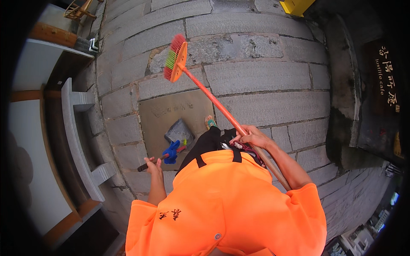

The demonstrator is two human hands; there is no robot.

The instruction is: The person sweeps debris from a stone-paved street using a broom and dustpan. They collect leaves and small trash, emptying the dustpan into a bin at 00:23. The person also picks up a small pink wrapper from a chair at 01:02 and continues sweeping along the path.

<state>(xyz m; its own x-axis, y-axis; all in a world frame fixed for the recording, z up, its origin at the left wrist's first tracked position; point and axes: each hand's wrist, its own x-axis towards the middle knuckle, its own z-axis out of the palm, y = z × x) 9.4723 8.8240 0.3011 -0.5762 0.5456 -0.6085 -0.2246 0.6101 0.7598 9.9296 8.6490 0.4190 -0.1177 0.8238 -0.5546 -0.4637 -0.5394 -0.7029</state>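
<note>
My right hand [254,137] is closed round the orange-red handle of a broom [209,96], near my waist. The handle slants away to the upper left, and its orange head carries red and green bristles that face left. Whether the bristles touch the paving, I cannot tell. Lower on the left, my left hand [153,164] grips the dark end of a long-handled dustpan [179,131]. Its grey pan hangs or stands beside my left leg. A blue cloth [171,152] is bunched round the dustpan's handle, with something yellow-green beside it.
Stone slabs pave the ground, with a metal plate [147,123] set in them near my sandalled foot [210,122]. Along the left runs a pale stone bench [77,141]. A yellow object [294,6] stands at the far right, and a dark signboard [386,72] hangs nearer.
</note>
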